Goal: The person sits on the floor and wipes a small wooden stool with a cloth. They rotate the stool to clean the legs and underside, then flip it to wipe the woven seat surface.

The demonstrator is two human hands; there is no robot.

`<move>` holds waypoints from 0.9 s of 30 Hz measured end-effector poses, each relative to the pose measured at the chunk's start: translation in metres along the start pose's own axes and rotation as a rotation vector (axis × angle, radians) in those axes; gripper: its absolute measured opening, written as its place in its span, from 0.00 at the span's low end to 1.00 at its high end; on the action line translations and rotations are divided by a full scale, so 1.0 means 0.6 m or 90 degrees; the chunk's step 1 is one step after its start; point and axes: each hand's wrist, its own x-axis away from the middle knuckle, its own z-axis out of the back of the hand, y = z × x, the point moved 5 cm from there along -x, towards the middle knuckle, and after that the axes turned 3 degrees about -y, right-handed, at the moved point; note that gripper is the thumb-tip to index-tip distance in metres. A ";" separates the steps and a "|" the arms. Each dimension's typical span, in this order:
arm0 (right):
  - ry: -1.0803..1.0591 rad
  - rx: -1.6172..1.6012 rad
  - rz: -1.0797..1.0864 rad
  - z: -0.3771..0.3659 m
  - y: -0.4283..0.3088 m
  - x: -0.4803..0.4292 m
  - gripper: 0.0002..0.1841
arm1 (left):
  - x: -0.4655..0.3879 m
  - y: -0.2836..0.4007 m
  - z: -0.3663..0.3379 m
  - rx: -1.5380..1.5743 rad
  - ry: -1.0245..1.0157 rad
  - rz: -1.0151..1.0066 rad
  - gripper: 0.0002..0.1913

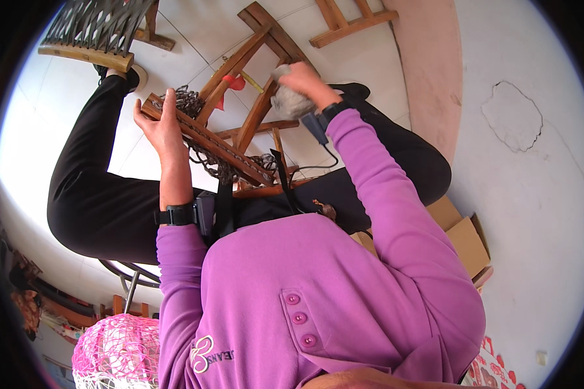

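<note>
A wooden folding-stool frame stands on the floor between my knees, its legs crossed. My left hand grips the end of its upper wooden bar, with the thumb and fingers to either side. Dark braided cord hangs in loops along that bar. Beyond the frame's right legs, my right hand holds a greyish-white bundle, which is blurred and may be wound yarn. A red scrap and a yellow strip show among the legs.
At upper left stands a stool with a woven dark strap seat. Another wooden frame lies at upper right, near the wall. Cardboard boxes are by my right side. A cable runs from my right wrist device.
</note>
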 end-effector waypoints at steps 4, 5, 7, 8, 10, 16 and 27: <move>-0.058 -0.117 0.079 -0.012 -0.017 0.027 0.24 | 0.001 0.003 -0.003 -0.001 0.003 0.008 0.45; -0.065 -0.183 0.098 0.000 -0.019 0.034 0.24 | 0.002 0.002 -0.003 -0.001 0.001 0.012 0.45; -0.019 -0.195 0.146 0.029 -0.037 0.036 0.23 | 0.002 0.000 -0.003 0.003 -0.005 0.020 0.45; 0.034 -0.142 0.172 0.046 -0.052 0.031 0.22 | 0.003 -0.002 -0.002 0.006 -0.009 0.025 0.44; 0.147 -0.006 0.194 0.065 -0.085 0.025 0.18 | 0.001 -0.005 -0.001 0.007 -0.011 0.027 0.44; 0.140 0.171 0.271 -0.005 -0.176 0.068 0.12 | -0.010 -0.020 0.005 -0.019 0.024 0.029 0.43; 0.307 0.147 0.552 -0.043 -0.260 0.246 0.06 | -0.012 -0.029 0.005 0.019 0.016 0.007 0.41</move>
